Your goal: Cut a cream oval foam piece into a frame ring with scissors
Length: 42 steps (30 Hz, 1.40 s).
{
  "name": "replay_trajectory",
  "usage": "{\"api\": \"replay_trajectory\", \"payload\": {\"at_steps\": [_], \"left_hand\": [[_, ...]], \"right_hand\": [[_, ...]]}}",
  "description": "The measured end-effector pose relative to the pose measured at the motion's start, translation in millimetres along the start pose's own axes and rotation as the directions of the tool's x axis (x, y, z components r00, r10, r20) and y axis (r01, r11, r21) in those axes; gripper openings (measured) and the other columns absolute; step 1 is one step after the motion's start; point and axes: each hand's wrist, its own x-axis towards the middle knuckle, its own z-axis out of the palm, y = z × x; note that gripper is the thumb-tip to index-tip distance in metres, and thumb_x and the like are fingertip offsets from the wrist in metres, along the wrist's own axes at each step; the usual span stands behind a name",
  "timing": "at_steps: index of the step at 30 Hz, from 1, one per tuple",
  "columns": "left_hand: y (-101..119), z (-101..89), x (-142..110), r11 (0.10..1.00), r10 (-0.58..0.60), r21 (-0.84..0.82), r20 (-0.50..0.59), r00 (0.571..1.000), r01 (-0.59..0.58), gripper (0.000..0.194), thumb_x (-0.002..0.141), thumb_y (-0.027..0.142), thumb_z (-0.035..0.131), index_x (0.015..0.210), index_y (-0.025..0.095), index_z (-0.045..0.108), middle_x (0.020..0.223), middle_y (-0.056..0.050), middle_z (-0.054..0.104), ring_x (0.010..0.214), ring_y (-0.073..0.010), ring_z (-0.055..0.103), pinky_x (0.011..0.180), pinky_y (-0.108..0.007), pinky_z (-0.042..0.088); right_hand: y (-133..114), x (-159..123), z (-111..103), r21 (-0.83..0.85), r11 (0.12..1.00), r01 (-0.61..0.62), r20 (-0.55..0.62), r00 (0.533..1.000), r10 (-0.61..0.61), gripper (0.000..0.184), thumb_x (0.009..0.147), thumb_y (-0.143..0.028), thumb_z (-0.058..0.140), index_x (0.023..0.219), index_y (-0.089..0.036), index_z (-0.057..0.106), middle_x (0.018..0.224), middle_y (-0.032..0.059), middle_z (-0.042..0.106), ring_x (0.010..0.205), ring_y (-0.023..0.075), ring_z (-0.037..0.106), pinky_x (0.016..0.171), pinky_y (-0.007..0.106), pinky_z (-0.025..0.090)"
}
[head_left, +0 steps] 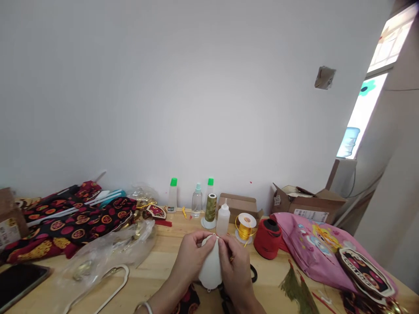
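Note:
A white, flat, rounded piece (211, 271) with a small loop at its top and bottom edges is held upright over the table. My left hand (191, 253) grips it from the left, thumb pressed near the top loop. My right hand (236, 266) is closed at its upper right edge, fingertips pinched close to my left thumb. Whether a fine thread lies between the fingertips, I cannot tell. Under my hands lie dark patterned fabric (191, 302) and a black looped handle (254, 273), mostly hidden by my right hand.
Behind my hands stand a white squeeze bottle (223, 220), green thread spool (211, 207), yellow cord spool (245, 226) and red thread cone (267, 238). Patterned fabric (81, 222), a plastic bag (111, 244) and a phone (21, 285) lie left; a pink bag (314, 248) and green tassels (297, 288) right.

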Motion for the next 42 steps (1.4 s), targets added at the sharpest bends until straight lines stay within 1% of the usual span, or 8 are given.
{"api": "replay_trajectory", "payload": {"at_steps": [6, 10, 16, 21, 27, 30, 37, 42], "left_hand": [[-8, 6.6, -5, 0.996, 0.088, 0.01, -0.082, 0.993, -0.088, 0.021, 0.066, 0.026, 0.055, 0.074, 0.011, 0.068, 0.056, 0.0, 0.064, 0.053, -0.0123, 0.051, 0.05, -0.021, 0.041], [-14, 3.1, -6, 0.996, 0.066, -0.065, -0.04, 0.997, -0.069, 0.023, 0.067, 0.027, 0.056, 0.077, 0.011, 0.068, 0.057, -0.001, 0.065, 0.053, -0.0128, 0.052, 0.051, -0.021, 0.041], [-11, -0.6, -7, 0.985, 0.012, -0.171, 0.004, 1.0, -0.011, 0.022, 0.062, 0.029, 0.062, 0.075, 0.012, 0.069, 0.057, -0.002, 0.066, 0.053, -0.0134, 0.054, 0.05, -0.021, 0.042], [-7, 0.3, -9, 0.992, 0.018, -0.126, -0.002, 1.0, -0.018, 0.019, 0.062, 0.027, 0.061, 0.07, 0.013, 0.07, 0.053, -0.001, 0.065, 0.049, -0.0123, 0.053, 0.047, -0.02, 0.04], [-7, 3.1, -13, 0.989, 0.097, -0.111, -0.02, 0.995, -0.099, 0.021, 0.067, 0.024, 0.056, 0.079, 0.013, 0.069, 0.063, -0.002, 0.068, 0.059, -0.0146, 0.057, 0.053, -0.021, 0.043], [-10, 2.0, -12, 0.986, 0.085, -0.145, -0.005, 0.996, -0.084, 0.023, 0.068, 0.026, 0.056, 0.081, 0.012, 0.069, 0.065, -0.003, 0.068, 0.06, -0.0145, 0.057, 0.055, -0.022, 0.044], [-12, 0.2, -9, 0.978, 0.012, -0.207, 0.033, 0.999, -0.005, 0.025, 0.065, 0.029, 0.06, 0.08, 0.012, 0.069, 0.061, -0.003, 0.069, 0.056, -0.0141, 0.057, 0.053, -0.022, 0.043], [-12, -1.1, -10, 0.979, 0.064, -0.198, 0.073, 0.995, -0.048, 0.026, 0.067, 0.028, 0.058, 0.084, 0.011, 0.068, 0.065, -0.004, 0.069, 0.058, -0.0134, 0.056, 0.053, -0.021, 0.042]], "right_hand": [[5, -2, 0, -0.072, 0.996, 0.057, -0.038, 0.997, -0.06, 0.023, 0.081, -0.021, 0.039, 0.068, -0.017, 0.056, 0.062, 0.0018, 0.056, 0.058, 0.0124, 0.051, 0.057, 0.022, 0.039], [5, -3, 1, -0.067, 0.997, 0.045, -0.029, 0.998, -0.047, 0.023, 0.081, -0.021, 0.039, 0.066, -0.017, 0.056, 0.06, 0.0011, 0.055, 0.056, 0.0117, 0.05, 0.054, 0.021, 0.038], [-1, -2, -4, -0.064, 0.993, 0.099, -0.019, 0.995, -0.1, 0.022, 0.08, -0.02, 0.04, 0.069, -0.017, 0.058, 0.061, 0.0014, 0.056, 0.057, 0.0116, 0.052, 0.055, 0.021, 0.039], [-2, -3, -6, -0.058, 0.993, 0.104, 0.013, 0.995, -0.103, 0.022, 0.08, -0.02, 0.04, 0.07, -0.017, 0.059, 0.061, 0.002, 0.057, 0.057, 0.0118, 0.052, 0.054, 0.021, 0.039], [-3, -4, -5, -0.045, 0.998, 0.054, 0.006, 0.999, -0.054, 0.021, 0.081, -0.021, 0.041, 0.07, -0.016, 0.059, 0.064, 0.0024, 0.058, 0.06, 0.0121, 0.053, 0.058, 0.022, 0.041], [-5, -3, -5, -0.05, 0.997, 0.051, -0.01, 0.999, -0.052, 0.021, 0.081, -0.021, 0.041, 0.071, -0.017, 0.059, 0.064, 0.0021, 0.058, 0.06, 0.0121, 0.053, 0.058, 0.022, 0.041], [-3, -1, -11, -0.077, 0.983, 0.166, -0.001, 0.986, -0.167, 0.019, 0.08, -0.02, 0.043, 0.074, -0.016, 0.06, 0.064, 0.0032, 0.058, 0.059, 0.0127, 0.053, 0.056, 0.023, 0.041], [-2, -1, -11, -0.091, 0.991, 0.102, -0.005, 0.995, -0.102, 0.021, 0.08, -0.02, 0.042, 0.071, -0.017, 0.06, 0.061, 0.002, 0.058, 0.056, 0.0119, 0.052, 0.054, 0.022, 0.04]]}}
